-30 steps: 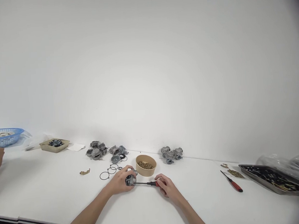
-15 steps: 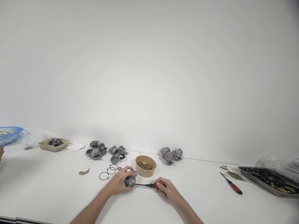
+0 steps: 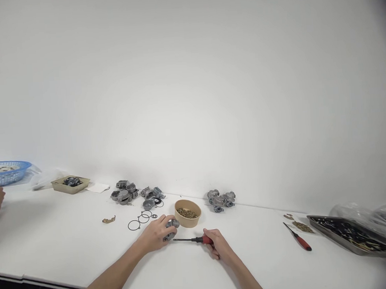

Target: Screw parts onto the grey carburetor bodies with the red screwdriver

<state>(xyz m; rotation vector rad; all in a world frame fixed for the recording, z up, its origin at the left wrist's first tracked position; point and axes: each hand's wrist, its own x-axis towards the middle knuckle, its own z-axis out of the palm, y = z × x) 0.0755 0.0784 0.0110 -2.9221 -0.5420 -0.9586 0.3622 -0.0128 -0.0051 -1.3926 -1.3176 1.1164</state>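
Low in the middle of the frame, on the white table (image 3: 70, 247), my left hand (image 3: 155, 236) was curled around a small grey metal housing (image 3: 171, 227), gripping it against the tabletop just in front of the tan bowl of brass screws (image 3: 187, 213). My right hand (image 3: 217, 244) was clenched around the red handle of a screwdriver (image 3: 194, 239), whose dark shaft ran almost level across the picture, its long axis pointing left toward the housing. The tip sat just short of the part, near but seemingly not touching it, so the housing lay directly leftward of my right hand. Black O-rings (image 3: 141, 220) lay to the upper left of my left hand, and a second red screwdriver (image 3: 298, 237) rested well apart at lower right.
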